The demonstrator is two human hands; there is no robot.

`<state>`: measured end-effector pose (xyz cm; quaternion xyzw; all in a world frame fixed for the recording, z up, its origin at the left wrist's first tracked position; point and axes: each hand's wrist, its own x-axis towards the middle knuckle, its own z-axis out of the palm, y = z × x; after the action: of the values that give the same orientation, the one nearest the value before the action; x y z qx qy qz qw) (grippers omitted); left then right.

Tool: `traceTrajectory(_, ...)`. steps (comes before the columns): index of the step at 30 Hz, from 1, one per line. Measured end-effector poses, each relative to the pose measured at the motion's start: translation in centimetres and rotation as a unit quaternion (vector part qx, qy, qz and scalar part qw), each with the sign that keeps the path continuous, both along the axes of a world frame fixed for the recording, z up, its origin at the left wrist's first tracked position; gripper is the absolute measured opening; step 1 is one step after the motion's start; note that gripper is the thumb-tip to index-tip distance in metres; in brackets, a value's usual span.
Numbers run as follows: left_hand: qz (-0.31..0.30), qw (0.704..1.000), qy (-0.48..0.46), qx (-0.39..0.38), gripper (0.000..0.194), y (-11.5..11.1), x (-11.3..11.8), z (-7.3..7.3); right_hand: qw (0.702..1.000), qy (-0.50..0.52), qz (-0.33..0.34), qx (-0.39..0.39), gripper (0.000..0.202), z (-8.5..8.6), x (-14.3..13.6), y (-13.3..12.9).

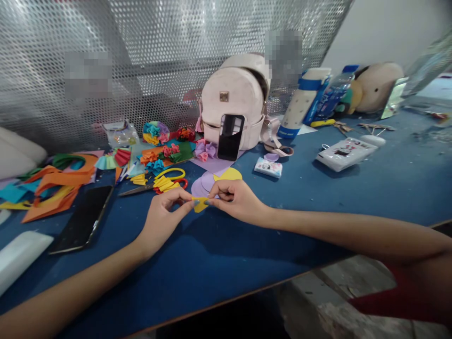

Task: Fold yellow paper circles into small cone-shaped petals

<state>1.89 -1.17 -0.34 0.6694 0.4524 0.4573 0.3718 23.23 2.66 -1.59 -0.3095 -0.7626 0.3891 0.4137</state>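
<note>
Between my two hands is a small folded piece of yellow paper (200, 205), held just above the blue table. My left hand (165, 213) pinches its left end between thumb and fingers. At its right end, my right hand (236, 198) pinches it the same way. Purple paper circles (203, 184) and a yellow paper circle (229, 174) lie just beyond my fingers, partly covered by them. Left of these are scissors (169, 175) with yellow and red handles, with pleated yellow paper (166, 184) resting on them.
A pink backpack (233, 89) stands at the back with a phone (231, 137) leaning on it. Colourful paper scraps (60, 183) and another phone (83, 221) lie left. Right are a tissue packet (268, 167), a larger white packet (346, 153) and a tumbler (302, 106).
</note>
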Motion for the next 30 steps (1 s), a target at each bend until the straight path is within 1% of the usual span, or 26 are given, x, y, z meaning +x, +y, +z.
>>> traceTrajectory(3, -0.002, 1.000, -0.013, -0.007, 0.016, 0.0, 0.1, 0.3, 1.000, -0.005, 0.004, -0.014, 0.017, -0.1, -0.1, -0.1)
traceTrajectory(7, 0.007, 1.000, -0.004, -0.010, 0.018, 0.3, 0.1, 0.2, 1.000, -0.004, 0.007, -0.030, 0.018, 0.0, -0.2, -0.2)
traceTrajectory(9, 0.013, 1.000, 0.002, -0.009, 0.017, 0.4, 0.0, 0.1, 0.999, -0.003, 0.008, -0.036, 0.018, 0.0, -0.2, -0.3)
traceTrajectory(12, 0.026, 1.000, -0.003, -0.010, 0.009, 0.4, 0.1, 0.0, 0.998, 0.006, 0.016, -0.053, 0.019, 0.0, -0.3, -0.3)
traceTrajectory(15, 0.022, 1.000, -0.006, -0.018, 0.005, 0.4, 0.2, -0.2, 0.997, 0.016, 0.027, -0.071, 0.022, -0.1, -0.3, -0.2)
traceTrajectory(18, 0.022, 0.999, -0.003, -0.028, 0.005, 0.5, 0.0, -0.4, 0.998, 0.011, 0.036, -0.056, 0.024, -0.1, -0.2, 0.0)
traceTrajectory(20, 0.029, 0.999, 0.008, -0.027, 0.006, 0.6, -0.3, -0.4, 0.999, -0.018, 0.039, -0.007, 0.021, 0.1, 0.2, 0.1)
traceTrajectory(22, 0.026, 0.999, 0.036, -0.016, 0.009, 0.7, -0.6, -0.3, 0.993, -0.071, 0.031, 0.086, 0.015, 0.4, 0.6, 0.2)
traceTrajectory(24, 0.016, 0.997, 0.075, 0.001, 0.014, 0.8, -0.8, 0.0, 0.971, -0.133, 0.014, 0.199, 0.016, 0.8, 1.0, 0.3)
traceTrajectory(26, 0.003, 0.994, 0.110, 0.018, 0.018, 0.9, -0.8, 0.3, 0.939, -0.193, 0.008, 0.285, 0.017, 1.1, 1.3, 0.3)
traceTrajectory(28, -0.008, 0.991, 0.131, 0.026, 0.019, 0.9, -0.7, 0.6, 0.913, -0.240, 0.015, 0.329, 0.018, 1.3, 1.3, 0.3)
traceTrajectory(30, -0.020, 0.989, 0.145, 0.026, 0.019, 0.7, -0.4, 0.8, 0.902, -0.262, 0.028, 0.342, 0.020, 1.3, 1.3, 0.3)
